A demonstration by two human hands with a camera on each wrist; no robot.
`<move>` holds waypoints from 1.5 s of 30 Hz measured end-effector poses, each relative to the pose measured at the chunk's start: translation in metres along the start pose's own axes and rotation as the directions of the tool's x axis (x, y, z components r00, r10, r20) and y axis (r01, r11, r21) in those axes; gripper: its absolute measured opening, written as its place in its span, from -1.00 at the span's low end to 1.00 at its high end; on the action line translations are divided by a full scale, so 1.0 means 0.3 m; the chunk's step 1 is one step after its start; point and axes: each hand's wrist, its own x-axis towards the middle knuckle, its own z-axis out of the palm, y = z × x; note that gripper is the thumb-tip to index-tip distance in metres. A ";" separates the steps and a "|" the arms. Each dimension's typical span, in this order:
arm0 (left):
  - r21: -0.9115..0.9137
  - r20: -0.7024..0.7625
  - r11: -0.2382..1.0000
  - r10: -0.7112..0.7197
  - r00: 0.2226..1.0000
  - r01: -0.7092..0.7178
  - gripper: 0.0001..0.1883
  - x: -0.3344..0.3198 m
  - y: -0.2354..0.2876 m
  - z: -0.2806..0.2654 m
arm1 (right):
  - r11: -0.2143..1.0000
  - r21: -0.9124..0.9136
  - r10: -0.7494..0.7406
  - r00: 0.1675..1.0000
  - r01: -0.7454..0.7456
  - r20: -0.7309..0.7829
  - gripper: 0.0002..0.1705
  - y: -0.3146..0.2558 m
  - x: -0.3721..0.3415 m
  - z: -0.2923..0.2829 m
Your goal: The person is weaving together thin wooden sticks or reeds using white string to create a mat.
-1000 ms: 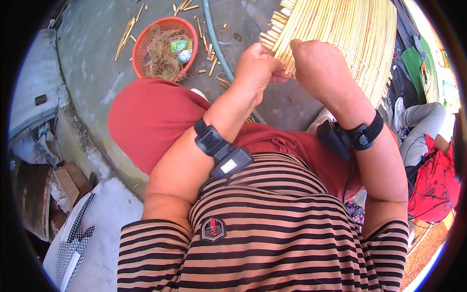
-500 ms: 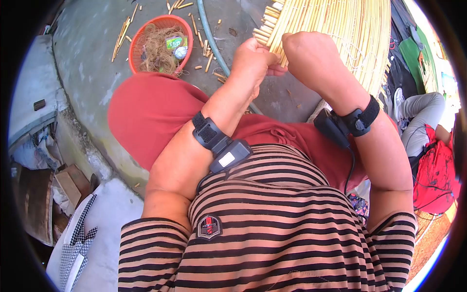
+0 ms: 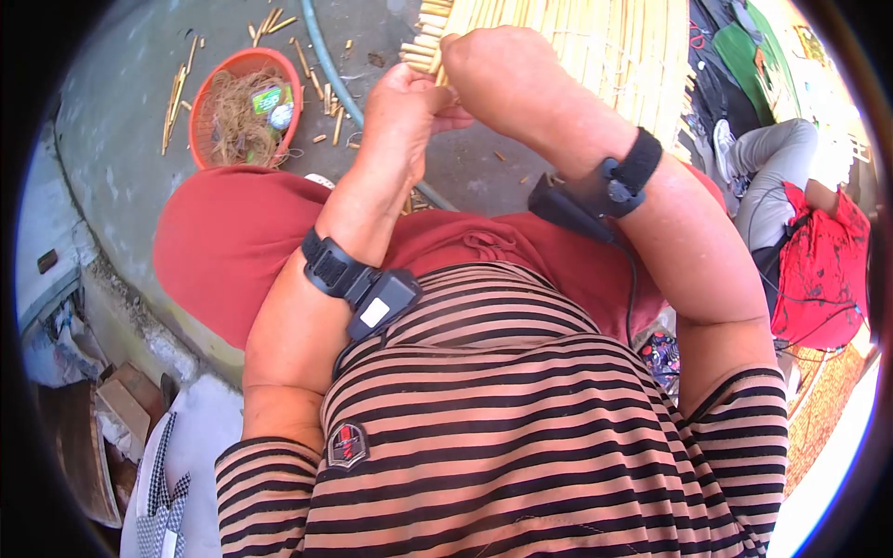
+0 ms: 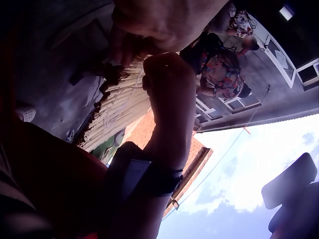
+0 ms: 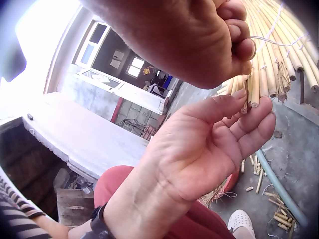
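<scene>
Grey concrete (image 3: 121,121), round stalks (image 3: 605,56), pinching left fingers (image 5: 255,133), thin cord (image 5: 273,43)

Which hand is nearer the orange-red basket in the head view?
The left hand, pinching the edge of the slatted mat. The right hand, fingers curled, sits farther from the orange-red basket.

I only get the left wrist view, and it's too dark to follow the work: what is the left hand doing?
Observer: The right wrist view shows the left hand pinching stick ends at the edge of the mat.
Operator: Any string near the right hand?
Observer: Yes, white thread runs over the mat to it.
Operator: Anything off to the person's left?
Observer: The head view shows an orange basket holding tangled fibre.
</scene>
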 end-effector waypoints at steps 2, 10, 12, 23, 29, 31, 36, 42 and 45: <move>-0.010 -0.012 1.000 -0.019 1.000 0.018 -0.80 -0.010 0.001 0.004 | 1.000 -0.008 -0.009 1.000 0.009 0.015 -0.78 -0.013 0.000 0.004; -0.031 -0.005 0.999 -0.017 1.000 0.017 -0.72 -0.011 0.009 0.029 | 0.998 -0.069 0.024 0.965 -0.006 0.259 -0.63 -0.058 0.020 0.002; -0.034 -0.076 0.994 -0.107 0.991 0.105 -0.69 -0.023 0.041 0.064 | 0.994 -0.094 -0.011 0.933 0.048 0.361 -0.50 -0.062 0.003 -0.040; 0.007 0.046 0.994 -0.113 0.992 0.113 -0.75 0.043 -0.021 -0.063 | 0.997 -0.071 -0.007 0.927 0.037 0.374 -0.42 -0.067 0.004 -0.012; -0.031 0.062 0.996 -0.080 0.995 0.082 -0.73 0.046 -0.030 -0.065 | 0.998 0.056 0.002 0.945 -0.022 0.328 -0.53 -0.056 0.022 0.015; -0.044 0.031 0.997 -0.069 0.997 0.070 -0.71 0.058 -0.048 -0.083 | 0.998 0.064 -0.025 0.968 0.010 0.248 -0.47 -0.044 -0.005 0.030; 0.010 0.105 0.999 -0.033 0.994 0.032 -0.75 0.080 -0.064 -0.110 | 0.956 0.266 0.129 0.992 -0.127 0.008 -0.61 0.030 -0.046 -0.081; -0.021 0.021 0.999 -0.046 0.999 0.047 -0.77 -0.007 -0.011 0.000 | 0.894 0.447 0.272 0.835 -0.035 -0.478 -0.86 -0.015 -0.272 -0.132; 0.081 -0.033 0.993 -0.082 0.996 0.084 -0.74 -0.034 0.000 0.014 | 0.686 0.693 0.245 0.967 -0.220 0.065 -0.82 -0.111 -0.325 0.158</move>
